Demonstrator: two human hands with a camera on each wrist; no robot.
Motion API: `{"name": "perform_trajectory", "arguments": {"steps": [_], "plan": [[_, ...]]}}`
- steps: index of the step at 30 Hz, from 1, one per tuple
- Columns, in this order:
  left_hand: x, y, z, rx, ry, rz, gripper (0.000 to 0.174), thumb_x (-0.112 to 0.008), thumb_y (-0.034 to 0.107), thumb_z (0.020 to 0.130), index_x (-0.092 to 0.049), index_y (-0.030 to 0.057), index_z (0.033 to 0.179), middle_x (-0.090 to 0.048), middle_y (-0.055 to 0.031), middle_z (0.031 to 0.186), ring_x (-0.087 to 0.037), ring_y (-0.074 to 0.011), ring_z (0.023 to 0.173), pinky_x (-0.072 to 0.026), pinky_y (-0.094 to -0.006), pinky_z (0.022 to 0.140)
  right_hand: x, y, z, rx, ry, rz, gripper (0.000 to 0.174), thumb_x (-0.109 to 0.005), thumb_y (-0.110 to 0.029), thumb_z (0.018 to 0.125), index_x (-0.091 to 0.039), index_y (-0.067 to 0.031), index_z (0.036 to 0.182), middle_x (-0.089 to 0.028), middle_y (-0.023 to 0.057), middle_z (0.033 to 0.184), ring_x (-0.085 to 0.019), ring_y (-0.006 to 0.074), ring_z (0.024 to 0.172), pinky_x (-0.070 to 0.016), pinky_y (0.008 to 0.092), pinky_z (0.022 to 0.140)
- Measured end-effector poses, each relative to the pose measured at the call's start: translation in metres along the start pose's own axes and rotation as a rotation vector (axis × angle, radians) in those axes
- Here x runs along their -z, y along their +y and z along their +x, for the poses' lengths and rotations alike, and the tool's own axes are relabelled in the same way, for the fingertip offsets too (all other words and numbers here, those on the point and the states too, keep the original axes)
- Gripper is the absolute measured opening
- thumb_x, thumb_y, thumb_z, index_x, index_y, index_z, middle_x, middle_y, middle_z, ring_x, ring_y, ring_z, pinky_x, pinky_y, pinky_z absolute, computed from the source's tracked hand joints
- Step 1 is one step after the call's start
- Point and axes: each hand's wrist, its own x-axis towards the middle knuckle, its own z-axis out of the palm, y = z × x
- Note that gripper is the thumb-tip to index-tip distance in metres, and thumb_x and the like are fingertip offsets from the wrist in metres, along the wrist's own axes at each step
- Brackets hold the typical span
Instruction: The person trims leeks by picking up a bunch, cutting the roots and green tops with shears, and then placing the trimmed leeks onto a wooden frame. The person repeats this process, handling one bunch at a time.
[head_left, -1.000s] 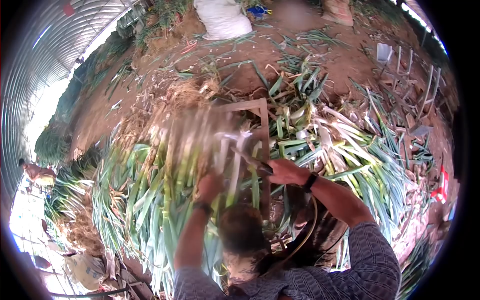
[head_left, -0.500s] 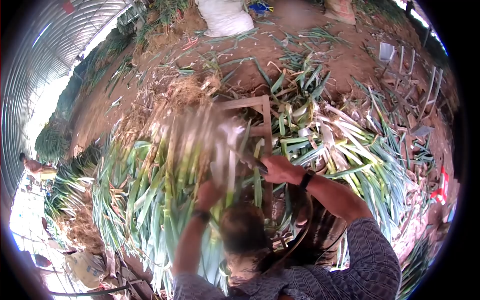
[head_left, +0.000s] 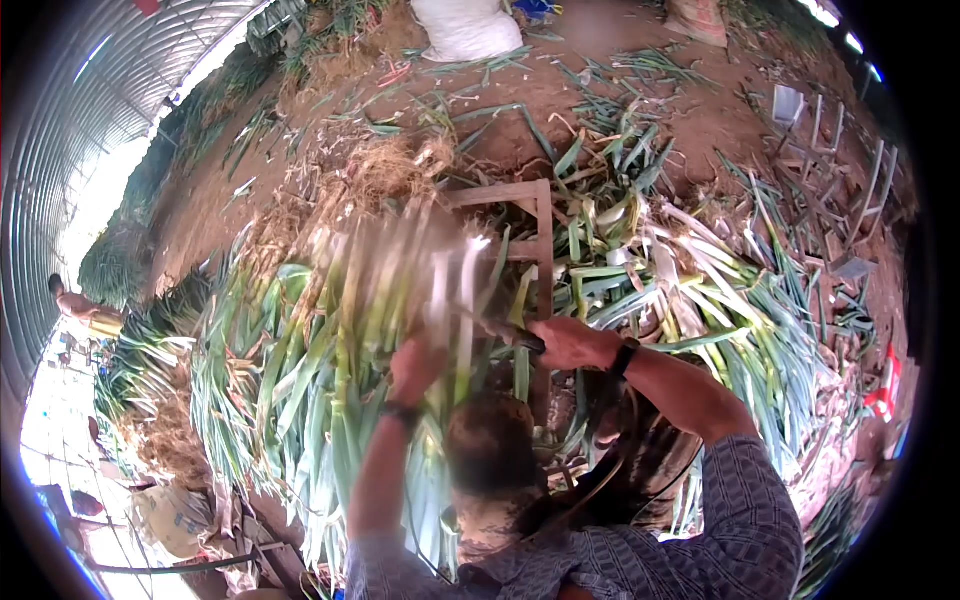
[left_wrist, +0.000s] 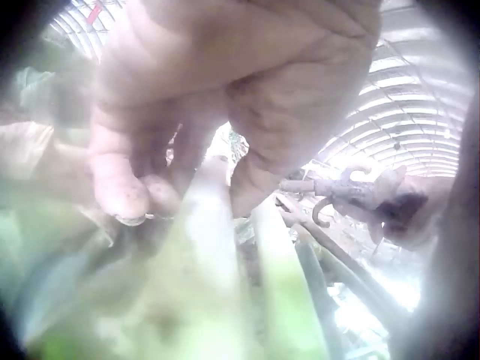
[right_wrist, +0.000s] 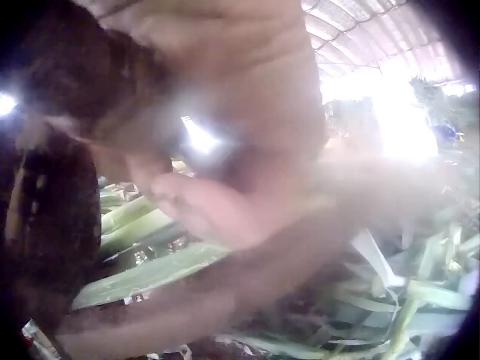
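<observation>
My left hand grips a leek by its stalk, fingers and thumb closed about it in the left wrist view. Its pale end stands up in front of the hand, among other leeks partly blurred in the head view. To the right, my right hand holds an air blow gun whose thin nozzle points left towards the pale stalks. The gun's body and hook also show in the left wrist view. From the right hand a hose hangs down. In the right wrist view the gun's tip is hidden.
A wooden frame stands between the left leek pile and a second leek pile on the right. Loose roots heap beyond the left pile. A white sack sits on the earth floor farther off; another person is at far left.
The head view has shifted slightly, so the scene sits a little lower and to the right. My left hand has moved up a little; both hands keep their hold.
</observation>
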Motion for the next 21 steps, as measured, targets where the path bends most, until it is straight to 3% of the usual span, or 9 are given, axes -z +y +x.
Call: {"name": "perform_trajectory", "arguments": {"steps": [3,4,7,10,13,16,19,21], "plan": [[-0.005,0.007,0.002,0.108,0.001,0.134,0.034,-0.068,0.032,0.08,-0.062,0.0064,0.101,-0.068,-0.0213,0.088,-0.065,-0.0421,0.083,-0.0512,-0.0502,0.076,0.002,0.001,-0.011,0.013,-0.091,-0.004,0.025,-0.064,-0.019,0.076,-0.056,0.0006,0.09,-0.06,0.023,0.07,-0.061,0.0415,0.067,-0.046,0.0492,0.061],[-0.002,0.008,0.001,0.138,-0.087,0.109,0.047,-0.068,0.031,0.081,-0.053,0.007,0.118,-0.066,-0.0246,0.102,-0.065,-0.0436,0.082,-0.0512,-0.0518,0.077,0.003,0.001,-0.014,0.026,-0.12,0.012,0.025,-0.064,-0.019,0.076,-0.057,0.0008,0.09,-0.06,0.0228,0.07,-0.061,0.0411,0.067,-0.0456,0.0488,0.061],[-0.016,0.001,-0.009,0.006,0.032,0.179,0.058,-0.066,0.029,0.082,-0.041,0.0049,0.128,-0.057,-0.0283,0.12,-0.063,-0.0456,0.088,-0.0509,-0.0543,0.076,0.001,0.002,-0.02,0.0,-0.146,0.036,0.025,-0.063,-0.018,0.076,-0.058,0.0017,0.09,-0.06,0.0225,0.069,-0.06,0.0406,0.066,-0.0449,0.0483,0.061],[-0.029,-0.001,-0.019,-0.152,0.169,0.338,0.065,-0.065,0.028,0.083,-0.033,0.0031,0.133,-0.048,-0.0289,0.128,-0.061,-0.0468,0.095,-0.0509,-0.0556,0.074,0.0,0.002,-0.021,0.013,-0.18,0.005,0.026,-0.063,-0.017,0.074,-0.059,0.0022,0.091,-0.061,0.0227,0.071,-0.061,0.0409,0.069,-0.0464,0.048,0.063],[-0.029,-0.009,-0.019,-0.079,0.111,0.319,0.063,-0.064,0.028,0.084,-0.035,0.0018,0.134,-0.047,-0.0283,0.13,-0.059,-0.0461,0.101,-0.0515,-0.0551,0.073,-0.008,-0.003,-0.028,0.098,-0.139,-0.022,0.029,-0.063,-0.017,0.073,-0.06,0.0026,0.095,-0.063,0.0235,0.074,-0.063,0.0414,0.072,-0.0483,0.0482,0.065],[-0.021,-0.005,-0.015,-0.129,0.139,0.281,0.063,-0.063,0.028,0.085,-0.036,0.0003,0.136,-0.047,-0.0291,0.132,-0.06,-0.0462,0.1,-0.052,-0.054,0.074,0.006,-0.02,-0.033,-0.024,-0.143,-0.026,0.033,-0.063,-0.016,0.072,-0.06,0.0028,0.099,-0.063,0.0244,0.076,-0.063,0.0422,0.076,-0.0495,0.0488,0.068],[-0.019,0.007,0.001,-0.072,-0.047,0.291,0.074,-0.069,0.036,0.079,-0.039,-0.0036,0.133,-0.051,-0.0271,0.129,-0.059,-0.0418,0.108,-0.0527,-0.0484,0.083,0.005,-0.015,-0.031,-0.069,-0.121,-0.085,0.028,-0.067,-0.024,0.077,-0.065,0.0025,0.085,-0.067,0.0207,0.076,-0.067,0.0368,0.071,-0.0533,0.0453,0.067],[-0.019,0.013,0.009,-0.026,-0.1,0.293,0.075,-0.071,0.038,0.077,-0.042,-0.0043,0.131,-0.052,-0.0259,0.129,-0.059,-0.04,0.112,-0.0528,-0.0466,0.087,0.002,-0.012,-0.031,-0.051,-0.101,-0.086,0.028,-0.067,-0.024,0.077,-0.065,0.0022,0.085,-0.067,0.0207,0.077,-0.067,0.0367,0.071,-0.0531,0.0455,0.067]]}}
